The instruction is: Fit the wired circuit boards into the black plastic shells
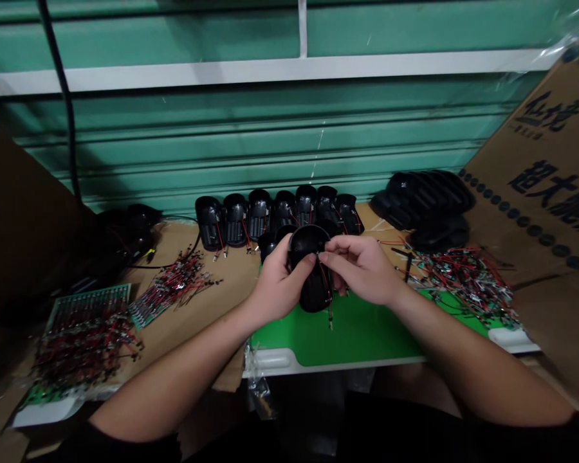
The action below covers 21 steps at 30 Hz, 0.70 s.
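Observation:
My left hand (280, 281) is wrapped around a black plastic housing (313, 292), its thumb pressed on the inside face. The housing is held up above the green tabletop (289, 337). At the housing's right edge, my right hand (359, 267) pinches with thumb and forefinger; what lies between those fingertips is too small to make out. A red and black wire lead (330, 308) hangs from the housing, a small metal end at its tip. Just behind my hands, more black housings (270, 241) are partly hidden.
Several black housings with wires (259, 215) stand in a row at the back. Stacked black shells (422, 196) sit at the back right, above a pile of wired parts (473, 280). Green circuit boards (89, 308) with leads lie left. A cardboard box (545, 212) borders the right.

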Motion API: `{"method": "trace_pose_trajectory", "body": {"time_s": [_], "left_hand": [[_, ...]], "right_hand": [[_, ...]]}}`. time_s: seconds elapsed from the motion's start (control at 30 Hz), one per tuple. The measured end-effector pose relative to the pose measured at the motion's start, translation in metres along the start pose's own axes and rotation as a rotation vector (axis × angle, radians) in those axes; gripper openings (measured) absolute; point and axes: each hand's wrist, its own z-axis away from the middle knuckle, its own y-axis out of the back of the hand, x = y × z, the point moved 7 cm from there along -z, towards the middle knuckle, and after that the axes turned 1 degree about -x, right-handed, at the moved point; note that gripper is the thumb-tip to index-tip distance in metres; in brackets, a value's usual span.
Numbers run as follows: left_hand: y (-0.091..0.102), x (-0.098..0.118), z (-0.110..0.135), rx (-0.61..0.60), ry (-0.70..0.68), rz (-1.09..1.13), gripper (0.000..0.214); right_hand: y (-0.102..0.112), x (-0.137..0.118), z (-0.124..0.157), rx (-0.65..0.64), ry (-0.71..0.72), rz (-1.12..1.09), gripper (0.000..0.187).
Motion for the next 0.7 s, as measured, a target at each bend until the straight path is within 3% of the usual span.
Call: {"method": "trace_pose_trajectory", "body": {"time_s": [0.5, 0.7], "left_hand": [[-0.0026, 0.0008, -0.0001, -0.016, 0.01, 0.007, 0.032], [0.0011, 0.0039, -0.0022, 0.039, 0.031, 0.033, 0.036]], "right_hand": [[-0.0024, -0.0019, 0.001, -0.005, 0.059, 0.027, 0.033], [-0.0018, 0.0022, -0.0018, -0.021, 0.056, -0.012, 0.029]]}}
